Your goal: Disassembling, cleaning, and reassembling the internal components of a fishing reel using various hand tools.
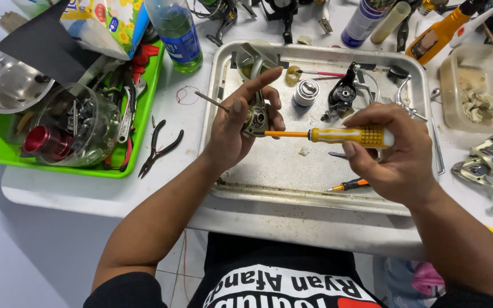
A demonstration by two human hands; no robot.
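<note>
Our left hand (241, 122) is gripping the reel body (256, 120) over the metal tray (269, 177), fingers curled shut, bracing it against turning. From 3 o'clock, our right hand (392, 151), closed round the yellow screwdriver (326, 135), is driving its tip level into the reel.

White table (87, 194), metal tray (315, 197), pliers (158, 147)

Glossy yellow plastic screwdriver (338, 136), dull metal tray (269, 165)
</note>
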